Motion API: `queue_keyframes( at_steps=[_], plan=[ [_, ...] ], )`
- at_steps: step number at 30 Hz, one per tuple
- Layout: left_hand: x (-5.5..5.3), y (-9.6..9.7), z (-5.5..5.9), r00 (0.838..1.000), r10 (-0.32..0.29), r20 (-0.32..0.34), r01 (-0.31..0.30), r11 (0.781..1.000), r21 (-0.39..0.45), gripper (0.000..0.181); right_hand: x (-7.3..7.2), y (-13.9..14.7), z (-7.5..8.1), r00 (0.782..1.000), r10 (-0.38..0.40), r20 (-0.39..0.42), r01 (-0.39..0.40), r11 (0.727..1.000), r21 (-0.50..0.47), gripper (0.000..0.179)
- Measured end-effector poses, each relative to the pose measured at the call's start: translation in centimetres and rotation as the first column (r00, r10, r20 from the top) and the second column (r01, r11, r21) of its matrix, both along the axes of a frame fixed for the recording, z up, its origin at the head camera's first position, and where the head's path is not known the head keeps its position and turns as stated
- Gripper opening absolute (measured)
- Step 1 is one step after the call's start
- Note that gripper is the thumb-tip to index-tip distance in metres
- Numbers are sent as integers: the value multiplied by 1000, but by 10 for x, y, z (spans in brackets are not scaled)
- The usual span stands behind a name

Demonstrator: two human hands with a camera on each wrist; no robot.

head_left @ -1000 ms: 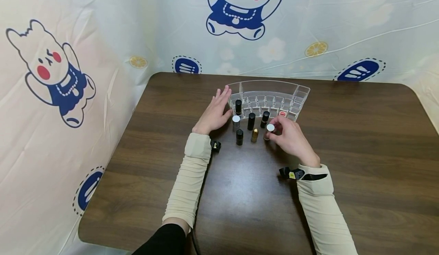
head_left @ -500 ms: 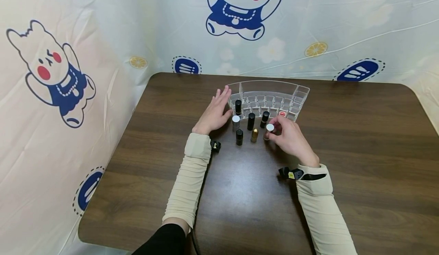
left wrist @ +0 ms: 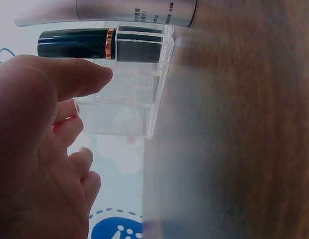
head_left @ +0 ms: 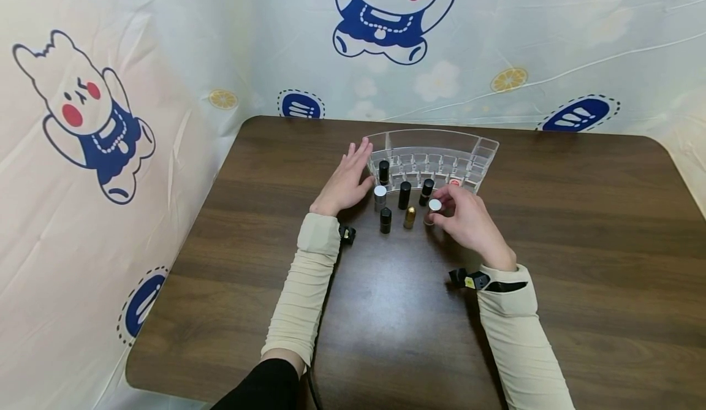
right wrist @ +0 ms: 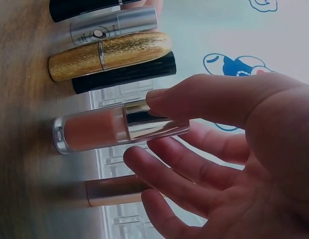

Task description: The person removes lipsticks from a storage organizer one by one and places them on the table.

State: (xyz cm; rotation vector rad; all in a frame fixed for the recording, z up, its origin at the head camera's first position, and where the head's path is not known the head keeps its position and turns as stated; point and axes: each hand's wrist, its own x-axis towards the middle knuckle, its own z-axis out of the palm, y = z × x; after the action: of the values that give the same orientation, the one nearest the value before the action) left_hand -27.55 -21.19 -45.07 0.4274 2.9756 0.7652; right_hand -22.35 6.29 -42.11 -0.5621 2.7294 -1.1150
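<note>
My right hand (head_left: 466, 220) pinches the shiny cap of a lip gloss (right wrist: 94, 128) between thumb and fingers. The tube is clear with a peach lower part, and it stands upright on the table at the front right of the group. My left hand (head_left: 344, 180), fingers extended, rests at the left side of a clear fan-shaped cosmetics organizer (head_left: 485, 152). Close to its thumb, a black lipstick (left wrist: 75, 43) with a gold band stands in the organizer's left end. An item with a red top (head_left: 455, 182) is in a right-hand slot, partly hidden by my right hand.
In front of the organizer stand a silver tube (head_left: 380, 198), a gold lipstick (head_left: 409, 217) and several black-capped ones, including a front black tube (head_left: 385, 220). Behind my right fingers is a brownish-pink tube (right wrist: 114, 191). A patterned curtain (head_left: 265, 42) hangs behind the wooden table (head_left: 595, 244).
</note>
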Motion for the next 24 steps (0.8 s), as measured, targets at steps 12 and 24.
queue_keyframes(
  at_steps=[12, 24],
  plan=[
    [1, 0, -1, 1000, -2, -3, 2, 1000, 4, 70, 4, 2, 9, 1000, -4, -22, 4, 1000, -2, 31],
    [1, -2, -1, 1000, -8, -5, 8, 1000, 11, 70, 2, 0, 27, 995, -26, -100, 26, 1000, 0, 27]
  ],
)
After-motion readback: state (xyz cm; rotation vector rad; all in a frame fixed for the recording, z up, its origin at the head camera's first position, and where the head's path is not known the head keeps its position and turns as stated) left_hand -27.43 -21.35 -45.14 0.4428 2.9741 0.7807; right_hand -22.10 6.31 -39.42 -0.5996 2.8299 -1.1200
